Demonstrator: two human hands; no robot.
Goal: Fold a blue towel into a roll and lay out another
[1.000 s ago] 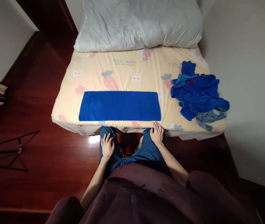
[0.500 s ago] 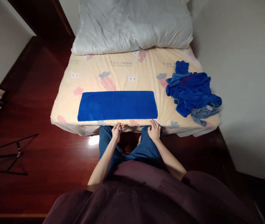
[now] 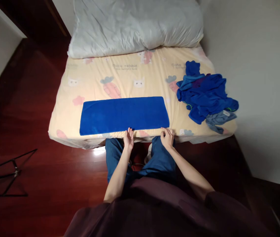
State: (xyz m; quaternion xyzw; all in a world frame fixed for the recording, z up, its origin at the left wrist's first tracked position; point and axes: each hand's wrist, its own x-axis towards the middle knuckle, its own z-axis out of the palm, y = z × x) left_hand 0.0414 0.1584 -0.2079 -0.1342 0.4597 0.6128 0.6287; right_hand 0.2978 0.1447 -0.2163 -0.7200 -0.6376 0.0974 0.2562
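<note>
A blue towel (image 3: 124, 114) lies flat as a long rectangle near the front edge of the bed, its long side facing me. My left hand (image 3: 128, 140) is at the middle of the towel's near edge, palm turned up and fingers stretched out, the tips touching the edge. At the near right corner, my right hand (image 3: 167, 137) has its fingers bent and closed on the towel's border; the exact grip is small in view. Right of the towel lies a crumpled pile of blue clothes (image 3: 204, 95), with a grey-blue piece at its near side.
The bed (image 3: 66, 95) has a pale yellow sheet printed with carrots and rabbits. A folded whitish quilt (image 3: 135, 26) lies across its far part. A wall (image 3: 260, 98) borders the right side. Black tripod legs (image 3: 14, 171) stand on the dark red floor (image 3: 63, 177) at left.
My left hand has moved forward to the towel's edge, its curled fingers now straightened. My right hand has shifted slightly at the near right corner, its fingers more bent. The view has turned a little.
</note>
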